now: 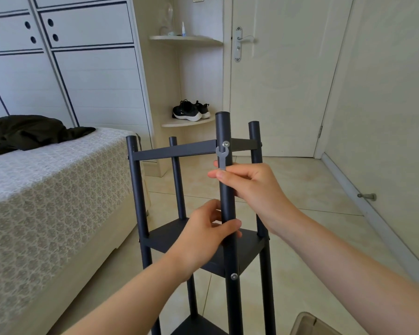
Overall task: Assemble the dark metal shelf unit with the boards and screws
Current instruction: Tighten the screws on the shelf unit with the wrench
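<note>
Four dark posts [136, 189] carry the unit [266, 274], which stands upright on the tiled floor at six o'clock in the view. The bed [58, 184] is at nine o'clock and the door [276, 93] at one. The build looks far along. A mid board [160, 238] sits between the posts and another shows at the bottom edge. The top tier shows as a dark rail [174, 151]; whether a board fills it I cannot tell. The near post [222, 131] is the one in hand, probably because its top joint wants tightening.

The left hand [203, 240] wraps fingers and thumb round that post just above the mid board, at seven o'clock from the right hand [252, 187]. I judge it is there to brace the unit so it does not twist or rock under the turning. The right hand is higher, in front of the same post, its thumb and curled fingers pinching the shank of a small flat wrench [221, 157].

The wrench points to twelve o'clock, open end up. It is just under the top screw [225, 143] and slightly to its left, not seated on it so far as I can see. Held low by its tail, its head is free to slip over the screw. A lower screw [234, 276], at six o'clock down the post, sits at the mid board's corner.
</note>
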Available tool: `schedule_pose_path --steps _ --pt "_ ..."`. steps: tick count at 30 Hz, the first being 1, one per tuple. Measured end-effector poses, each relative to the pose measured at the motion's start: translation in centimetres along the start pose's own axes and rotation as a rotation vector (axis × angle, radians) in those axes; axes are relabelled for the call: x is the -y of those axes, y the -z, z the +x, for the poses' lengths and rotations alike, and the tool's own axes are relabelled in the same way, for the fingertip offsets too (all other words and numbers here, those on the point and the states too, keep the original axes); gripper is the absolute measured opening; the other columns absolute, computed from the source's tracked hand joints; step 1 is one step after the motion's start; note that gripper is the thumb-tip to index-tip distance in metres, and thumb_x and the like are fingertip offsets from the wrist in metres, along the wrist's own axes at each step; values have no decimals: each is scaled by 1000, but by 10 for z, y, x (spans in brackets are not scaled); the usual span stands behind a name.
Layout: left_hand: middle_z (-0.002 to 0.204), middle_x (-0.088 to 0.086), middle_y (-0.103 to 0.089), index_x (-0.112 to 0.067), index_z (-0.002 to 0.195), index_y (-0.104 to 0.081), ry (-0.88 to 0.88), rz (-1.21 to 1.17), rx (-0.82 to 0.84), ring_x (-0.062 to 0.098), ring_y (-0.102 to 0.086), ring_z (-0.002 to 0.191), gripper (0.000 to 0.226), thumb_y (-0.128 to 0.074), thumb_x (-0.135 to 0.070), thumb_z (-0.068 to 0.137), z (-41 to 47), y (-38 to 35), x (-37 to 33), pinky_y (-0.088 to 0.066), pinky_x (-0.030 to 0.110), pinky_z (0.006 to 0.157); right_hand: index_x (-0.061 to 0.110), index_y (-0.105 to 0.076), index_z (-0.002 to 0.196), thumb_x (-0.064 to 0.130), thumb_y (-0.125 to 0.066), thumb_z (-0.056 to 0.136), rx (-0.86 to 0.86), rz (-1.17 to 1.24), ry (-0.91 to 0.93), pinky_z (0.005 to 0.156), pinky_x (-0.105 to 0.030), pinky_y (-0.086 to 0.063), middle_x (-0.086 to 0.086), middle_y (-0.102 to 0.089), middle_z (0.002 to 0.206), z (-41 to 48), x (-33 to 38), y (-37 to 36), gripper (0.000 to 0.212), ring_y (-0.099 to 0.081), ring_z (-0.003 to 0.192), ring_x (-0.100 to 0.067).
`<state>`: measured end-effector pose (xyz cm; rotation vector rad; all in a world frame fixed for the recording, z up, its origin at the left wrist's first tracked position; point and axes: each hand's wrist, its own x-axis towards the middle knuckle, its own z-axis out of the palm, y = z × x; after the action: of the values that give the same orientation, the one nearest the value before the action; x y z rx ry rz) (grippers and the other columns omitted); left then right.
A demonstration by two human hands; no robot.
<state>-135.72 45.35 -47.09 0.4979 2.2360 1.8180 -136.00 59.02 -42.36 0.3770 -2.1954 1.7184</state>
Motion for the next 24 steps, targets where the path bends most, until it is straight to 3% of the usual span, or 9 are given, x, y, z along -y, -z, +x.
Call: schedule_pose_path --steps 3,7,9,12,17,22,24 --pt "105 3 -71 -25 114 -56 -13 46 1 10 -74 87 21 -66 -21 96 0 1 1 -59 19 74 26 -79 95 21 -65 92 13 55 -13 97 -33 -51 15 -75 101 2 3 5 15 -65 106 0" --pt "100 1 -72 -24 111 -57 -21 86 -14 7 -73 85 17 -65 -25 97 -1 4 3 -55 12 66 24 -80 92 20 -65 92 30 90 9 90 -26 -55 4 -76 98 1 3 10 15 -68 103 -8" --pt "95 2 -72 -23 109 -58 -28 81 -63 11 -74 80 16 -66 -27 95 -3 8 1 -59 21 70 22 -80 89 20 -66 91 41 105 8 89 -25 -56 -5 -75 98 0 2 12 15 -68 103 -13" --pt "87 4 -70 -21 107 -57 -61 97 -143 19 -74 71 16 -65 -29 96 -5 16 -2 -62 41 79 18 -81 88 17 -66 91 55 128 -18 87 -22 -56 6 -76 100 -3 -1 14 15 -65 109 -3" --pt "88 3 -69 -21 108 -54 -86 137 -135 21 -74 70 15 -62 -27 97 -9 33 -5 -63 40 75 24 -80 87 20 -64 93 27 2 -99 83 -28 -59 9 -75 98 -7 -11 14 17 -67 99 -3" --pt "89 4 -69 -19 108 -55 -101 125 -75 24 -75 73 16 -63 -25 96 -13 36 -5 -63 46 75 36 -72 61 18 -59 96 15 -116 -146 76 -31 -60 -6 -66 74 -5 -12 11 41 -64 77 -17" --pt "90 4 -69 -19 111 -55 -106 116 -51 25 -75 74 18 -64 -25 95 -14 35 -6 -63 45 73 38 -67 52 17 -57 97 10 -148 -149 74 -26 -60 2 -52 55 -3 -11 8 51 -61 73 -22"
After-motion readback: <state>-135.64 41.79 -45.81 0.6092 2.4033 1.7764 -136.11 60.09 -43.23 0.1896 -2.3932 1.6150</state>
